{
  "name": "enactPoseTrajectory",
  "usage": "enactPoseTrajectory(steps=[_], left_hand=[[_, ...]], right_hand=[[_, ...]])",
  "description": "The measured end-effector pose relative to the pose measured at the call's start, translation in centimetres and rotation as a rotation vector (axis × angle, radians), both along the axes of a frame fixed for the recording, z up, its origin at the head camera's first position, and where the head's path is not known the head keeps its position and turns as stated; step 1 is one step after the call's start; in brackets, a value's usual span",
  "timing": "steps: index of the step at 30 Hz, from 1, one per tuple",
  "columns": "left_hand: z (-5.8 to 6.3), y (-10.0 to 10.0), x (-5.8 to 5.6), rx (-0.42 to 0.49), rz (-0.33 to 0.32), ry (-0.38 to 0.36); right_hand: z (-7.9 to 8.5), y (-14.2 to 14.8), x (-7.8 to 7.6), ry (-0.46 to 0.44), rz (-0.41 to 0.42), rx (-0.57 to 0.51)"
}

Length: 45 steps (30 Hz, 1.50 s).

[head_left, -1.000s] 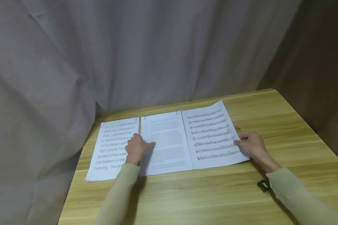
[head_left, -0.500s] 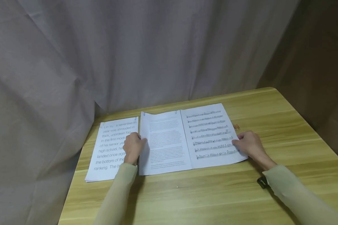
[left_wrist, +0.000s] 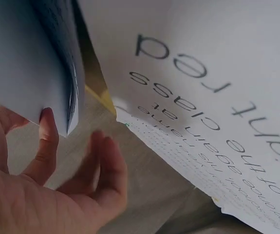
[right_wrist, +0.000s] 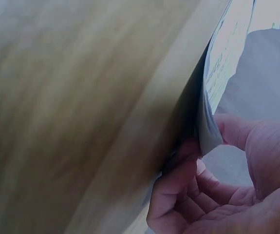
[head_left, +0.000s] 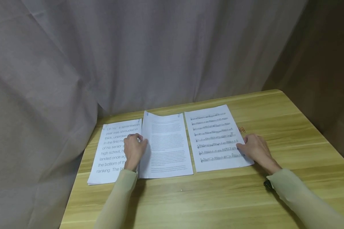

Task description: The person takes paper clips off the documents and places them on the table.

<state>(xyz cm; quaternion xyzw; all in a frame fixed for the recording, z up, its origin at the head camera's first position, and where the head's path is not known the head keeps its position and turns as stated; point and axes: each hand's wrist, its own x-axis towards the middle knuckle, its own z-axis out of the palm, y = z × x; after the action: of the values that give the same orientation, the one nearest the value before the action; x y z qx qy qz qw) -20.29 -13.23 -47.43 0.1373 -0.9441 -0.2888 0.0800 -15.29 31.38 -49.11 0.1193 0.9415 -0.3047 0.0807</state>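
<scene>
Behind everything, a grey curtain (head_left: 146, 47) in loose folds, cut off at the top and left of the head view; at far right, a brown stretch (head_left: 326, 70) too dark to read. Below, a yellow wood-grain counter (head_left: 218, 200), rounded at the far right corner, near edge out of frame, blurred to brownish bands in the right wrist view. From the bottom, two pale green sleeves (head_left: 304, 197), both cut off.

In a row on the counter, three lots of paper: at left, a large-print stack (head_left: 109, 156), with line ends covered by the left hand (head_left: 134, 147); in the middle, a fine-print stack (head_left: 167, 143), illegible, left edge raised; just apart at right, sheet music (head_left: 213, 136), single notes too small to make out. Impossible to count the pages.

Left hand pinching the fine-print stack's raised edge, thumb mostly behind paper, other fingers bent and free. Right hand (head_left: 255, 148) gripping the right edge of the sheet music, thumb above, fingertips underneath partly lost in shadow.

Half tucked under the right cuff, a dark object (head_left: 268, 185), hard to identify. Beside the sheet music, small orange clips (head_left: 242, 129); at the fine-print stack's top corners, thin paper clips (head_left: 178, 115), barely visible.
</scene>
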Motion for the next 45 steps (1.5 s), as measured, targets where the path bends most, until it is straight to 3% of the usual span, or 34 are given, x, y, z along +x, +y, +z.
enactPoseTrajectory(steps=[8, 16, 27, 31, 39, 45], left_hand=[[0.3, -0.1, 0.0, 0.087, -0.016, -0.003], [-0.3, -0.8, -0.1, 0.174, -0.049, 0.014], [0.0, -1.7, 0.3, 0.350, -0.019, -0.223], [0.1, -2.0, 0.4, 0.426, -0.016, -0.278], [0.2, -2.9, 1.4, 0.570, -0.023, -0.232], [1.2, -3.8, 3.1, 0.709, -0.021, -0.196]], right_hand=[[0.0, 0.1, 0.1, 0.013, -0.006, 0.010], [0.0, 0.1, 0.3, 0.038, -0.006, 0.005], [0.0, 0.1, 0.3, 0.033, -0.015, 0.029], [0.0, 0.2, 0.3, 0.023, -0.017, 0.017], [0.7, 0.5, 0.6, 0.049, -0.034, 0.002], [2.4, -1.0, 1.1, 0.178, -0.004, -0.024]])
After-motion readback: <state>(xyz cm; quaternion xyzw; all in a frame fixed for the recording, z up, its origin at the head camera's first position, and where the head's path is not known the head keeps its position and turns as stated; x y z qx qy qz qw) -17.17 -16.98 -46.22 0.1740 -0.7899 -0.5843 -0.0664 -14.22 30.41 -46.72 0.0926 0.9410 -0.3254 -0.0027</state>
